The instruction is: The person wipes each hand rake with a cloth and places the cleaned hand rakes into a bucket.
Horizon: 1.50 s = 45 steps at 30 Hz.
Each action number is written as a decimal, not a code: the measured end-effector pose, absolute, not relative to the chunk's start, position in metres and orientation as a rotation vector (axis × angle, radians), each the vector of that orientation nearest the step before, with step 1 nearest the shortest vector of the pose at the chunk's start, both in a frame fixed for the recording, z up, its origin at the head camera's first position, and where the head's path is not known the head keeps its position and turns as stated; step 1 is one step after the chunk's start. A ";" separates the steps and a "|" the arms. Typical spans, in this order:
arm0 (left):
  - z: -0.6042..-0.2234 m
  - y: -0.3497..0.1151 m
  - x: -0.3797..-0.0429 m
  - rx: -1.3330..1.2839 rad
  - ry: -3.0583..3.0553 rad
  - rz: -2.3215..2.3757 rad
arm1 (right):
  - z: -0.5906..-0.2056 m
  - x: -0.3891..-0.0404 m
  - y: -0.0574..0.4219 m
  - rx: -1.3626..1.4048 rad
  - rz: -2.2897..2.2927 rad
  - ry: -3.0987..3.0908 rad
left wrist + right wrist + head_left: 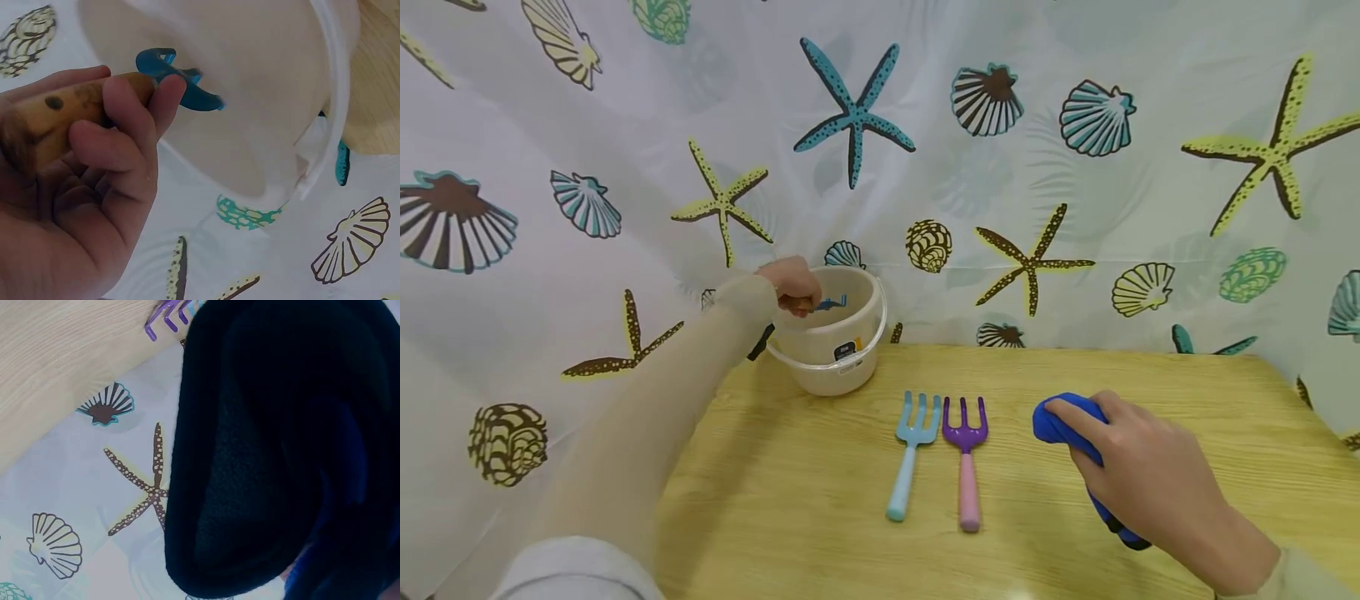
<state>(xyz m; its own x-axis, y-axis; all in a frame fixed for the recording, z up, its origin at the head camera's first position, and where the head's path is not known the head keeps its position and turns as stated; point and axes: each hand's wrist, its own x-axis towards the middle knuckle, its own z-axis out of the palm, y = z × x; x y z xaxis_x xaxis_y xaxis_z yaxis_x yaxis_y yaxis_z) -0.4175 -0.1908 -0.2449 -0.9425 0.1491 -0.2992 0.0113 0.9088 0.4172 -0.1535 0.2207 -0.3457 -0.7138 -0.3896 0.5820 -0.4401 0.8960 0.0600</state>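
Note:
My left hand (799, 283) is above the mouth of a white bucket (790, 335) at the back left. It grips the wooden handle (78, 109) of a small hand rake whose blue pronged head (187, 81) points into the bucket. On the right, my right hand (1150, 467) holds a blue fabric piece with black trim (1063, 421), the fingers bent around it. In the right wrist view this fabric (250, 487) looks dark, fills much of the picture and hides the hand. Whether it is a glove or a folded cloth, I cannot tell.
A light blue hand fork (905, 475) and a purple hand fork with a pink handle (968, 483) lie side by side mid-table, prongs away from me. The wooden table (790, 500) ends at a curtain (925, 183) printed with shells and starfish. The bucket's handle (880, 333) hangs down in front.

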 end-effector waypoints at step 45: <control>-0.362 -0.099 -0.270 0.594 2.939 0.425 | -0.346 -0.156 0.221 0.589 0.206 -2.522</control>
